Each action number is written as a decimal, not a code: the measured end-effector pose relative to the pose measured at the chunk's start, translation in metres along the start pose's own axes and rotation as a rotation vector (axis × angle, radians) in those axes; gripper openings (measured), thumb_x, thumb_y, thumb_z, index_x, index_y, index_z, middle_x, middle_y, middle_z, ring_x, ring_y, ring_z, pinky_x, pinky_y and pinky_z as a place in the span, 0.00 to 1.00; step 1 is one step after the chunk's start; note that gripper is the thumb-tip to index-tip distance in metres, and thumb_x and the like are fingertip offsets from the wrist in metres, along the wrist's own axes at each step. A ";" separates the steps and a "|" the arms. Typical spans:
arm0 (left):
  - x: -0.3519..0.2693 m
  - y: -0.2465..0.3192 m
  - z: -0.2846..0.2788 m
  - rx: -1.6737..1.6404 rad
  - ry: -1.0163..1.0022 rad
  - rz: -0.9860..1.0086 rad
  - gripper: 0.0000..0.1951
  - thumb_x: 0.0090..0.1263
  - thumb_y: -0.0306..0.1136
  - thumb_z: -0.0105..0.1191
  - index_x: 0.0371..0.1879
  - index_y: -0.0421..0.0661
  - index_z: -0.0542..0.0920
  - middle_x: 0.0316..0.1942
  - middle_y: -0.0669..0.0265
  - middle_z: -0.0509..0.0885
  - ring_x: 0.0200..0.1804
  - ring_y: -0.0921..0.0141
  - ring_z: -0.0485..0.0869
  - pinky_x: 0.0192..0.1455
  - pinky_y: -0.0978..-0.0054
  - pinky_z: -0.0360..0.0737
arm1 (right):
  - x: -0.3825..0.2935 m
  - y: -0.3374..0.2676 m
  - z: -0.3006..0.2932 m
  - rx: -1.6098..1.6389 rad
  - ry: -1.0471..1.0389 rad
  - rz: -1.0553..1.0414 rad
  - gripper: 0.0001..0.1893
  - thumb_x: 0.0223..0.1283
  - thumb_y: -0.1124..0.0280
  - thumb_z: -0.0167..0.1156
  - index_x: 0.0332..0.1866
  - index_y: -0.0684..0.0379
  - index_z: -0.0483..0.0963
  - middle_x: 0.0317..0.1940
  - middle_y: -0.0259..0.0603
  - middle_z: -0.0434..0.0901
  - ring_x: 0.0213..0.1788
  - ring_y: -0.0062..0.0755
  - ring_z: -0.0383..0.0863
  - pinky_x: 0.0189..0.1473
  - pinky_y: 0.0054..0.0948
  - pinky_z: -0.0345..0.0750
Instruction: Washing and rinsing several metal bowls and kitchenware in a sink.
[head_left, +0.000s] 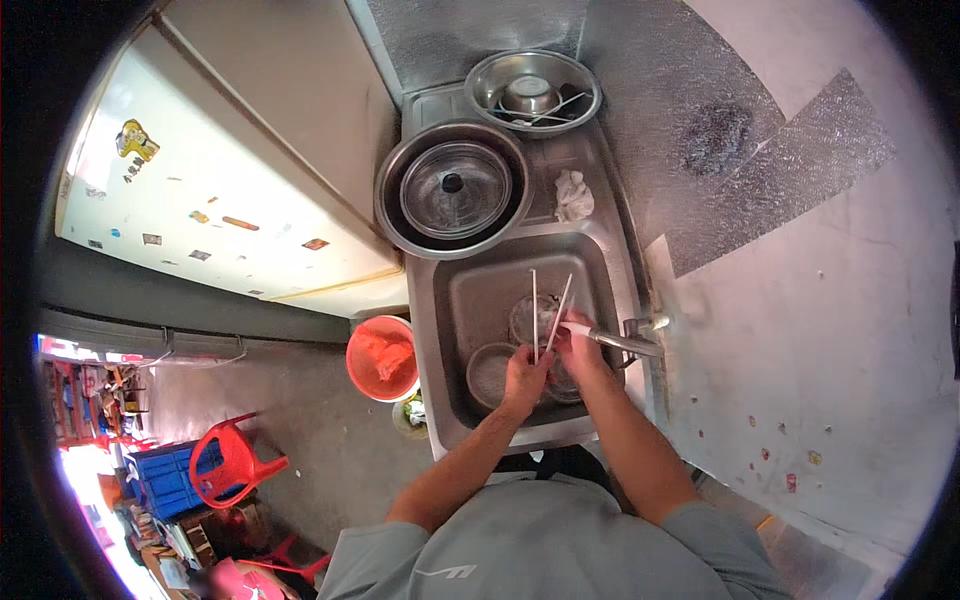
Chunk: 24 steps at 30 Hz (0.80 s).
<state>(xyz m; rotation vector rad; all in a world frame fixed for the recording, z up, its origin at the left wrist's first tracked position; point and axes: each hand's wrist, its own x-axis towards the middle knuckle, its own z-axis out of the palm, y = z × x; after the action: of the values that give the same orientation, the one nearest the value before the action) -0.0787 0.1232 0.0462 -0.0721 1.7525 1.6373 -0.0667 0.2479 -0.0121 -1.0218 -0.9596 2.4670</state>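
Observation:
Two pale chopsticks (535, 307) point away from me over the stainless steel sink basin (472, 292), their tips spread apart. My left hand (525, 375) grips them near their lower ends. Close beside it is my right hand (579, 349), under the faucet spout (615, 341), with its fingertips at the right chopstick. The spout partly covers those fingers, so their grip is unclear. Below the hands, a round bowl (491, 379) lies in the basin at left. Another round dish (525, 319) sits farther back, and a third vessel is mostly hidden by my hands.
Behind the basin stand a large metal bowl (390, 214) with a glass lid (457, 195), a steel basin (480, 79) holding utensils, and a crumpled white cloth (574, 196). A refrigerator (247, 172) and red-lined bucket (382, 360) are left. A person (251, 581) is at lower left.

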 end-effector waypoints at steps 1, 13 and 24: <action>-0.001 0.001 -0.004 0.070 0.000 -0.005 0.09 0.67 0.32 0.52 0.32 0.38 0.74 0.23 0.65 0.79 0.20 0.75 0.77 0.20 0.77 0.71 | 0.000 0.002 0.003 0.145 -0.023 0.124 0.14 0.66 0.55 0.50 0.39 0.56 0.71 0.25 0.33 0.73 0.26 0.28 0.74 0.31 0.28 0.74; -0.035 -0.011 -0.030 -0.200 -0.232 -0.299 0.11 0.72 0.37 0.47 0.34 0.42 0.76 0.22 0.72 0.72 0.18 0.79 0.67 0.18 0.80 0.61 | 0.046 -0.024 -0.001 0.300 -0.167 0.177 0.13 0.65 0.57 0.50 0.27 0.51 0.68 0.13 0.23 0.59 0.13 0.18 0.54 0.16 0.20 0.54; -0.029 -0.007 -0.023 -0.289 -0.194 -0.317 0.10 0.71 0.38 0.45 0.32 0.44 0.74 0.19 0.72 0.71 0.17 0.79 0.67 0.16 0.80 0.61 | 0.030 -0.032 0.027 0.075 0.136 0.355 0.16 0.68 0.56 0.43 0.27 0.51 0.69 0.12 0.22 0.54 0.12 0.18 0.50 0.14 0.22 0.48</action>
<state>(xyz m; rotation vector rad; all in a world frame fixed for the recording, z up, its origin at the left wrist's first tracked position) -0.0643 0.0891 0.0544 -0.3000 1.2780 1.5900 -0.1063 0.2732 0.0086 -1.4175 -0.6869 2.6414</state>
